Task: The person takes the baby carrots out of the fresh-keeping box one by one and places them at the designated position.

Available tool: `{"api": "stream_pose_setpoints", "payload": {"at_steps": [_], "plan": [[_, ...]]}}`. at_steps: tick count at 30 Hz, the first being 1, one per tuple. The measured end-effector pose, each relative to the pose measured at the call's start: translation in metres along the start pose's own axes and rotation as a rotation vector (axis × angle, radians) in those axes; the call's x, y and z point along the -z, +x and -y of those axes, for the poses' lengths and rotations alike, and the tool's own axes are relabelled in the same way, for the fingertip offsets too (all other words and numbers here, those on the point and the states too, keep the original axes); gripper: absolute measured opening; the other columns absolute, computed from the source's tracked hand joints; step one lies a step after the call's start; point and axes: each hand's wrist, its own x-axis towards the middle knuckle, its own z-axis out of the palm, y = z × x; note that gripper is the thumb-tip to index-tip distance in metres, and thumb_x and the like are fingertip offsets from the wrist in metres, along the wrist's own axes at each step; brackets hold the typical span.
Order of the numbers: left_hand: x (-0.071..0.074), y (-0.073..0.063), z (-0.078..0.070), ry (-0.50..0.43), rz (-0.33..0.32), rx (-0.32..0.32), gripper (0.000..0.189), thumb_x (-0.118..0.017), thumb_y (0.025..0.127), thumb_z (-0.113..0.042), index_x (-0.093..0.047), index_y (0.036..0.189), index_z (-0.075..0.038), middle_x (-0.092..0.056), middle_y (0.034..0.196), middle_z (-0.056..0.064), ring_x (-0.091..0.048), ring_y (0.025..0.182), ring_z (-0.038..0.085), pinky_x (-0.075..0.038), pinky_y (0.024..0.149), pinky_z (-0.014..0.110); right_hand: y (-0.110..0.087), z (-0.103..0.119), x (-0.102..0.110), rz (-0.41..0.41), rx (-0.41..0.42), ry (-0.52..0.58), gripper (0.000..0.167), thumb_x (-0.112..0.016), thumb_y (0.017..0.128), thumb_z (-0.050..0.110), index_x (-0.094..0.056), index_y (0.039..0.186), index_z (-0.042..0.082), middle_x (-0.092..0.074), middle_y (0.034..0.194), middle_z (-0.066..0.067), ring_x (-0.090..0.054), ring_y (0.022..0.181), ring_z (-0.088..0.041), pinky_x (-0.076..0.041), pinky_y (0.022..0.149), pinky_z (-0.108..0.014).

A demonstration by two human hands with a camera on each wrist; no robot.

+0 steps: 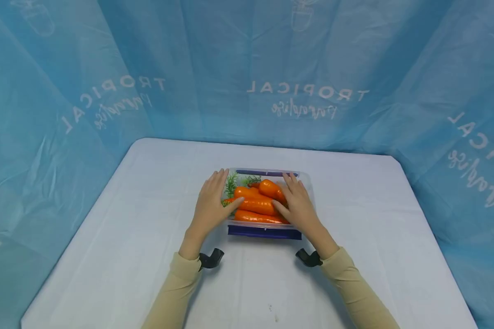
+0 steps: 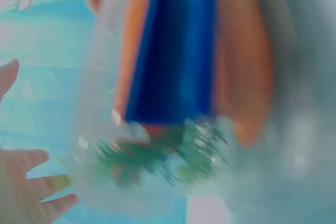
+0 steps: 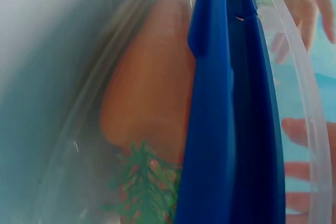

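A clear plastic food box (image 1: pixel 267 225) with blue latch flaps holds several orange carrots (image 1: pixel 257 205) with feathery green tops (image 1: pixel 231 183). My left hand (image 1: pixel 210 201) is at the box's left side, fingers extended and thumb reaching over the carrots. Over the right side lies my right hand (image 1: pixel 298 203), its fingers spread toward the back rim and its thumb above the carrots. Whether either hand touches the box is hard to tell. In the right wrist view, a blue latch flap (image 3: pixel 210 129) hides part of a carrot (image 3: pixel 149 72). The left wrist view is blurred.
The box stands on a white-covered table (image 1: pixel 140 219) near its middle. Blue curtains (image 1: pixel 214 68) with white lettering surround the back and sides. Black wrist mounts (image 1: pixel 211 259) stick out from both wrists, close above the tabletop.
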Motion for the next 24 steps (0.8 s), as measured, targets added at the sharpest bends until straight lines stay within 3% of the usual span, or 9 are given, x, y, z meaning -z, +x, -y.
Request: {"api": "stream_pose_setpoints", "payload": {"at_steps": [5,10,16,21,24], "plan": [[-0.008,-0.011,0.017,-0.151,-0.044,0.088,0.095,-0.069,0.08,-0.053,-0.022,0.153,-0.013,-0.027,0.157,0.011,-0.027,0.144,0.033,-0.027,0.116,0.056,0.003,0.002,-0.002,-0.044,0.125,0.064,0.041,-0.069,0.087,0.022,-0.063,0.121,0.0,-0.061,0.127,-0.018,-0.055,0.12,-0.034,-0.044,0.104,-0.05],[-0.022,-0.021,0.032,-0.278,-0.026,0.177,0.102,-0.076,0.075,-0.05,-0.02,0.153,-0.016,-0.026,0.158,0.01,-0.029,0.143,0.035,-0.028,0.114,0.058,0.004,0.003,-0.003,0.04,0.094,0.153,0.038,-0.07,0.087,0.021,-0.064,0.118,0.0,-0.067,0.118,-0.016,-0.061,0.11,-0.032,-0.05,0.097,-0.046],[-0.034,-0.026,0.043,-0.422,-0.02,0.128,0.1,-0.076,0.077,-0.043,-0.019,0.153,-0.011,-0.025,0.158,0.009,-0.025,0.145,0.032,-0.023,0.117,0.054,0.003,0.004,-0.005,0.128,0.023,0.218,0.044,-0.072,0.085,0.024,-0.062,0.123,0.002,-0.066,0.122,-0.014,-0.062,0.112,-0.029,-0.051,0.098,-0.045],[-0.042,-0.032,0.05,-0.448,-0.034,0.089,0.103,-0.075,0.075,-0.052,-0.019,0.153,-0.017,-0.022,0.159,0.008,-0.023,0.146,0.033,-0.022,0.117,0.056,0.001,0.004,-0.007,0.176,-0.008,0.26,0.051,-0.075,0.083,0.024,-0.06,0.126,0.002,-0.064,0.125,-0.014,-0.062,0.112,-0.028,-0.051,0.097,-0.045],[-0.047,-0.036,0.051,-0.482,-0.042,0.067,0.106,-0.077,0.074,-0.049,-0.016,0.154,-0.017,-0.02,0.16,0.01,-0.022,0.146,0.035,-0.022,0.116,0.057,-0.001,0.004,-0.009,0.193,-0.018,0.277,0.052,-0.076,0.081,0.022,-0.059,0.126,0.002,-0.064,0.126,-0.014,-0.061,0.111,-0.028,-0.051,0.097,-0.046]]}}
